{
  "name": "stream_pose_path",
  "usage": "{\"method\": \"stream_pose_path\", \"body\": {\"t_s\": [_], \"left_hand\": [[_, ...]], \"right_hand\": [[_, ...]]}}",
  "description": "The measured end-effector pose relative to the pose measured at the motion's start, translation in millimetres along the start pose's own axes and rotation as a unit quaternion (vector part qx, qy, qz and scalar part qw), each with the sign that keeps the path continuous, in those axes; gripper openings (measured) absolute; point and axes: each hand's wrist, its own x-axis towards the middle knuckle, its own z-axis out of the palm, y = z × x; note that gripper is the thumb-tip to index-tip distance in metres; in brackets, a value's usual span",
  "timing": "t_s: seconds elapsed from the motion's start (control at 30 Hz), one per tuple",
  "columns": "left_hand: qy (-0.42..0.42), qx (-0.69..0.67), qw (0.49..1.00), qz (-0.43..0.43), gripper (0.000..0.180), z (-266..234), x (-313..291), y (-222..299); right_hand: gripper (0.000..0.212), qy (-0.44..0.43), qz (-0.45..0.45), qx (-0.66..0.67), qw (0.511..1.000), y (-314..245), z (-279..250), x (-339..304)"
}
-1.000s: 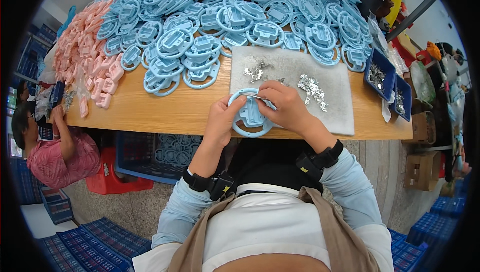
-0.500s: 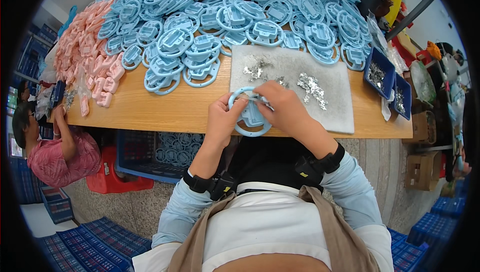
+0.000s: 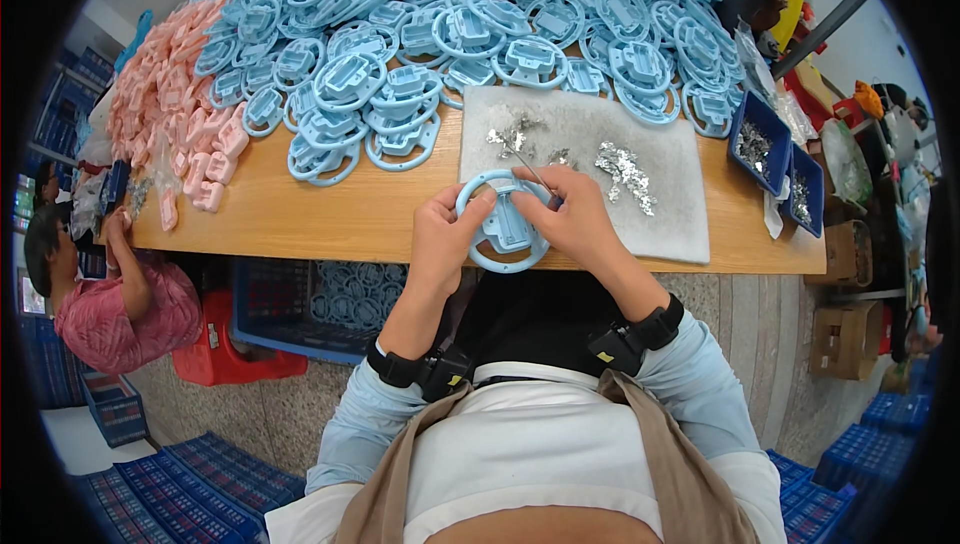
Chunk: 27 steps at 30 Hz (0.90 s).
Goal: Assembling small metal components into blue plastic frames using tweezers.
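My left hand (image 3: pixel 441 236) grips a light-blue plastic wheel-shaped part (image 3: pixel 512 231) by its left side, thumb over the rim. The part is tilted over the table's front edge, with its recessed centre facing up. My right hand (image 3: pixel 570 215) is closed on a thin pointed metal tool (image 3: pixel 530 168) at the part's upper right rim. The tool's tip points up and left; its exact kind is too small to tell. Just beyond my hands, small shiny metal pieces (image 3: pixel 626 176) lie in loose heaps on a whitish pad (image 3: pixel 672 229).
A big pile of the same blue parts (image 3: pixel 460 34) covers the far table, with pink plastic pieces (image 3: pixel 185 114) at left. Blue bins (image 3: pixel 762 180) of metal pieces stand right. A co-worker (image 3: pixel 120 304) sits left; a blue crate (image 3: pixel 262 306) is below the table (image 3: pixel 350 234).
My right hand has turned, so the tool now points away toward the pad, where before it lay across the part. The blue part has shifted slightly; my left hand keeps its hold.
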Motion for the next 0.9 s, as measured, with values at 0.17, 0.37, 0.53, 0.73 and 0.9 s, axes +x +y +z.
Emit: {"method": "stream_pose_path", "body": {"t_s": [0.17, 0.37, 0.53, 0.73, 0.9], "left_hand": [[0.003, -0.005, 1.0, 0.027, 0.028, -2.1, -7.0, 3.0], [-0.013, -0.157, 0.981, -0.118, 0.03, -16.5, -24.5, 9.7], [0.084, -0.106, 0.99, -0.042, 0.03, -46.6, -42.2, 11.1], [0.206, -0.05, 0.977, 0.022, 0.03, -109.0, -99.8, 20.3], [0.348, 0.206, 0.912, 0.071, 0.033, -228.8, -137.2, -0.3]], "right_hand": [[0.035, -0.008, -0.001, 0.03, 1.0, -12.9, 4.6, 3.1], [0.036, -0.021, -0.024, 0.039, 0.999, -27.7, 16.7, 2.7], [0.037, -0.102, -0.099, 0.049, 0.989, -39.8, 50.3, -1.2], [0.037, -0.2, -0.123, 0.12, 0.965, -57.9, 65.1, -7.8], [0.028, -0.142, -0.093, 0.081, 0.982, -40.2, 33.3, 8.8]]}}
